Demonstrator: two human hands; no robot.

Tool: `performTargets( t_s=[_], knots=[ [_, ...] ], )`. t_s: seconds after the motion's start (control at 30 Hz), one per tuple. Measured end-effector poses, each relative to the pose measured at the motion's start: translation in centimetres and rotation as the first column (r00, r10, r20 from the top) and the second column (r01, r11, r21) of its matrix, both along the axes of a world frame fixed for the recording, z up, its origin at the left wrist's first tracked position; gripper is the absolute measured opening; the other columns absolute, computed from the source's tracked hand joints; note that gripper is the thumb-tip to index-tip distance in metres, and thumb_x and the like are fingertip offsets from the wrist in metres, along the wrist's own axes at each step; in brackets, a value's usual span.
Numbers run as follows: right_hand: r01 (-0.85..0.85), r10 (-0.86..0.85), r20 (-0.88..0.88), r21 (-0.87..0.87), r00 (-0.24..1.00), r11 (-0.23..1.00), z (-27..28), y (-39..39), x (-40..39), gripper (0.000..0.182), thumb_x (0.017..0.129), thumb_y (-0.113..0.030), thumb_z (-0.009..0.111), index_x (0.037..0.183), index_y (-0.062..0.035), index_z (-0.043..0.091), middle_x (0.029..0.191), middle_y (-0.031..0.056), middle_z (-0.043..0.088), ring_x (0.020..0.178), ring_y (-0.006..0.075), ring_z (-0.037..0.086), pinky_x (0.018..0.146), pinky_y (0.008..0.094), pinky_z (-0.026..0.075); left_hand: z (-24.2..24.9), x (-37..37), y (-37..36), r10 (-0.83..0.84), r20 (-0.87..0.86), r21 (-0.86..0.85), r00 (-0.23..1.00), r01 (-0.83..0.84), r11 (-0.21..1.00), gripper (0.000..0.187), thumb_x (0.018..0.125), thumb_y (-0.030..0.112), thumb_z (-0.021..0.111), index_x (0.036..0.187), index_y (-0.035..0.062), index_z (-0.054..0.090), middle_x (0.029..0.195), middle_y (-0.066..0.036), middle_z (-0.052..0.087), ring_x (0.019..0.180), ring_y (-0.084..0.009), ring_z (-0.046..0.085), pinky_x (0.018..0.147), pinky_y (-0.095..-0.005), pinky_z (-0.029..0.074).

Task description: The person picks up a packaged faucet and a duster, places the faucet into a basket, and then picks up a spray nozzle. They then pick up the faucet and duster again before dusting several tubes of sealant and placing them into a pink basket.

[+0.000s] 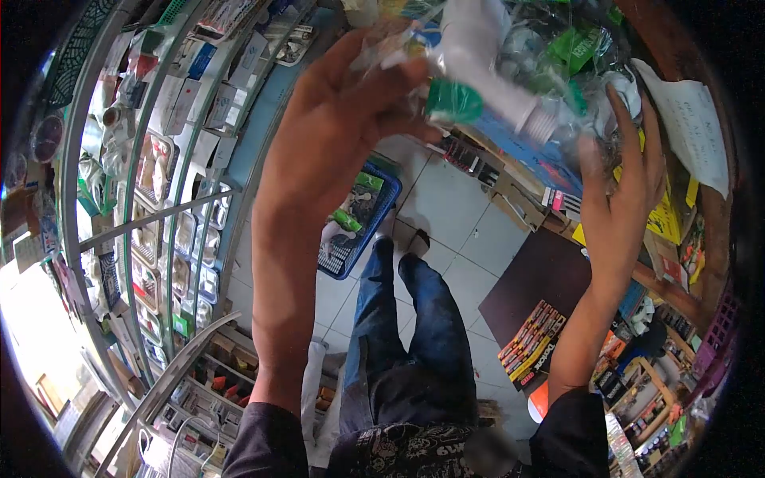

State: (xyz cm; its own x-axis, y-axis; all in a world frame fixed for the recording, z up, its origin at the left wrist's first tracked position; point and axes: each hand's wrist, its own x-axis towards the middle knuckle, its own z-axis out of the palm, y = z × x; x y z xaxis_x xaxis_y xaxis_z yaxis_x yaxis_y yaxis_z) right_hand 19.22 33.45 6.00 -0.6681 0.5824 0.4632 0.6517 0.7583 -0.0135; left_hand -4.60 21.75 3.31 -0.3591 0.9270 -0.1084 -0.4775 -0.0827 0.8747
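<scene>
At the top of the head view, both arms reach up into a pile of plastic-wrapped goods. My left hand (351, 107) has its fingers curled round a clear plastic packet (398, 49); its contents are blurred. Beside those fingers is a green label (454, 101). Between my hands lies a white plastic pipe fitting (486, 68) with a threaded end pointing down right. My right hand (625, 163) has its thumb and fingers round a clear-wrapped white piece (625, 95), partly hidden by the fingers. Another green label (574, 49) shows in the pile.
A blue box (530, 155) sits under the pile, with a handwritten paper (689, 119) at right. Glass shelves (159, 191) of small packaged parts line the left. A blue basket (344, 269) stands on the tiled floor near my feet. A brown board (534, 283) is at right.
</scene>
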Motion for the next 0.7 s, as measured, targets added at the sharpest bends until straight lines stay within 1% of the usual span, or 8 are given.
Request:
performTargets(
  t_s=[0.07, 0.17, 0.23, 0.33, 0.47, 0.57, 0.63, 0.7],
  knots=[
    [0.015, -0.017, -0.048, -0.034, 0.999, 0.999, -0.2, 0.1, 0.0, 0.041, 0.090, -0.034, 0.058, 0.126, -0.0151, 0.057, 0.137, 0.0167, 0.042, 0.125, 0.0358, 0.041, 0.103, 0.0504, 0.030, 0.4, -0.8, 1.6, -0.024, -0.085, -0.001, 0.996, 0.024, 1.000, 0.049, 0.088, 0.023, 0.063, 0.128, -0.0013, 0.049, 0.117, -0.016, 0.059, 0.097, -0.0204, 0.062, 0.071, -0.0292, 0.051],
    [-0.018, 0.002, -0.144, -0.110, 0.990, 0.994, -0.8, 0.4, -0.2, 0.040, 0.090, -0.033, 0.059, 0.125, -0.0138, 0.058, 0.136, 0.0202, 0.042, 0.123, 0.0376, 0.044, 0.100, 0.0495, 0.034, 1.7, -1.6, 3.6, -0.329, 0.257, 0.077, 0.909, 0.320, 0.944, 0.057, 0.091, 0.014, 0.058, 0.137, -0.0009, 0.029, 0.117, -0.014, 0.057, 0.098, -0.0218, 0.061, 0.079, -0.0296, 0.054],
    [-0.083, 0.002, -0.353, -0.216, 0.936, 0.973, -1.8, 0.4, -0.4, 0.039, 0.090, -0.030, 0.060, 0.124, -0.0130, 0.058, 0.135, 0.0234, 0.041, 0.122, 0.0386, 0.044, 0.099, 0.0485, 0.036, 1.3, -0.6, 5.0, -0.292, 0.211, 0.192, 0.933, 0.253, 0.948, 0.045, 0.091, 0.012, 0.056, 0.129, -0.0038, 0.038, 0.110, -0.013, 0.057, 0.095, -0.0202, 0.061, 0.076, -0.0306, 0.054],
    [-0.049, -0.004, -0.329, -0.155, 0.944, 0.987, -2.2, 0.2, -0.4, 0.039, 0.089, -0.029, 0.062, 0.124, -0.0129, 0.058, 0.136, 0.0245, 0.040, 0.123, 0.0387, 0.044, 0.099, 0.0480, 0.035, 1.3, -0.3, 8.0, -0.259, 0.200, 0.090, 0.945, 0.246, 0.965, 0.036, 0.093, 0.011, 0.052, 0.124, -0.0049, 0.043, 0.101, -0.010, 0.056, 0.088, -0.0173, 0.059, 0.072, -0.0296, 0.051],
    [-0.060, 0.006, -0.299, -0.173, 0.954, 0.983, -1.9, -0.1, -0.5, 0.039, 0.092, -0.024, 0.058, 0.127, -0.0085, 0.056, 0.142, 0.0228, 0.035, 0.131, 0.0360, 0.037, 0.105, 0.0447, 0.032, 1.2, -0.2, 11.8, -0.249, 0.153, 0.107, 0.956, 0.234, 0.966, 0.029, 0.093, 0.010, 0.049, 0.118, -0.0052, 0.048, 0.099, -0.009, 0.055, 0.082, -0.0158, 0.057, 0.069, -0.0274, 0.048],
    [-0.020, -0.032, -0.278, -0.180, 0.960, 0.984, -1.9, -0.6, -0.8, 0.039, 0.091, -0.024, 0.059, 0.128, -0.0119, 0.056, 0.144, 0.0228, 0.033, 0.132, 0.0360, 0.036, 0.104, 0.0462, 0.032, 1.3, 0.0, 14.5, -0.252, -0.099, 0.039, 0.963, 0.257, 0.966, 0.023, 0.093, 0.010, 0.049, 0.109, -0.0048, 0.054, 0.096, -0.010, 0.056, 0.079, -0.0156, 0.055, 0.068, -0.0264, 0.045],
    [0.012, -0.041, -0.214, -0.138, 0.976, 0.990, -1.9, -0.8, -1.0, 0.039, 0.091, -0.025, 0.059, 0.128, -0.0142, 0.057, 0.145, 0.0228, 0.032, 0.132, 0.0367, 0.036, 0.104, 0.0467, 0.031, 2.4, 1.2, 15.8, -0.236, 0.156, 0.114, 0.959, 0.220, 0.969, 0.020, 0.091, 0.009, 0.050, 0.103, -0.0042, 0.059, 0.091, -0.010, 0.057, 0.075, -0.0162, 0.053, 0.065, -0.0265, 0.043],
    [0.021, -0.032, -0.145, -0.078, 0.989, 0.997, -1.9, -0.7, -0.8, 0.040, 0.091, -0.030, 0.059, 0.129, -0.0182, 0.057, 0.146, 0.0223, 0.031, 0.131, 0.0385, 0.035, 0.105, 0.0479, 0.028, 2.6, 1.4, 17.2, -0.271, 0.078, 0.098, 0.959, 0.263, 0.960, 0.020, 0.091, 0.009, 0.050, 0.103, -0.0041, 0.059, 0.091, -0.010, 0.058, 0.076, -0.0159, 0.053, 0.066, -0.0262, 0.043]
  ],
)
